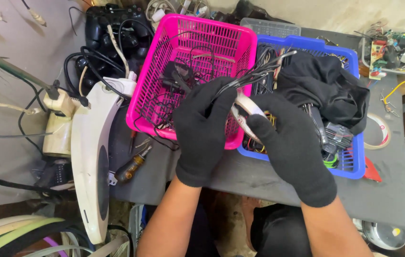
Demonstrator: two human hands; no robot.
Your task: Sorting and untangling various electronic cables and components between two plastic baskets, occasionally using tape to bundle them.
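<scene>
Mid-frame over the pink basket [190, 52], gloved left hand [201, 128] clamps a light, floppy wire bundle [255, 74] near its cut ends, right hand [290, 143] closed around cutter handles [246, 107]; grip bundled section, not strands.

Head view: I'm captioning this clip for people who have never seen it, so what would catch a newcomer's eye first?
First, the bright pink basket at top centre, with thin black wires in it. In front of it, two black-gloved hands meet: the left hand grips a bundle of dark wires, and the right hand holds a pale-handled tool. To the right sits a blue basket with black cloth in it.
</scene>
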